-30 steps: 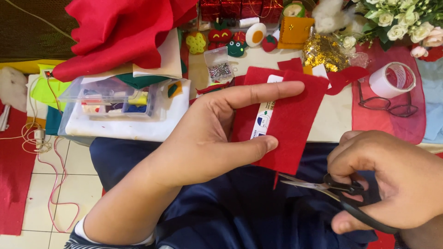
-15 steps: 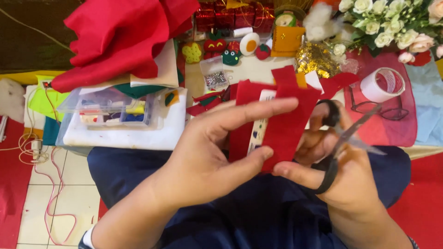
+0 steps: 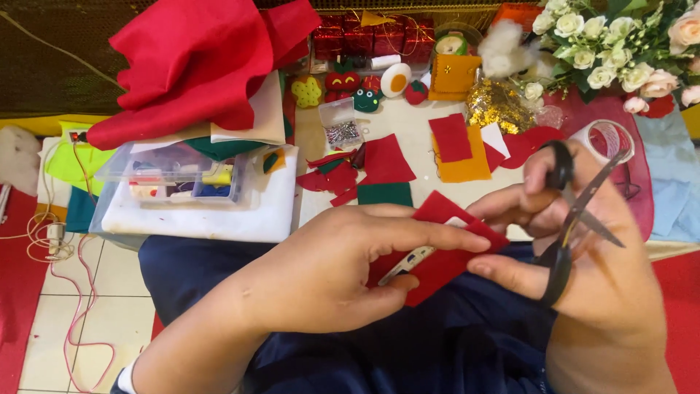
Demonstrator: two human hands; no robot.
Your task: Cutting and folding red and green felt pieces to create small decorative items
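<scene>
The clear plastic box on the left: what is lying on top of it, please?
On the clear plastic box lie stacked felt sheets, white and green, with crumpled red fabric above. Small coloured items show inside; the box's back part is covered.

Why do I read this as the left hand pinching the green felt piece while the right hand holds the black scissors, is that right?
Not quite. In the head view the felt piece pinched by the left hand is red, not green. The right hand does hold the black scissors.

You pinch red felt [image 3: 445,259] beside black-handled scissors [image 3: 565,219] — far off lie an orange felt piece [image 3: 463,164], a green one [image 3: 385,194], gold glitter [image 3: 498,106] and cream roses [image 3: 583,36] — navy trousers [image 3: 452,343] below.
</scene>
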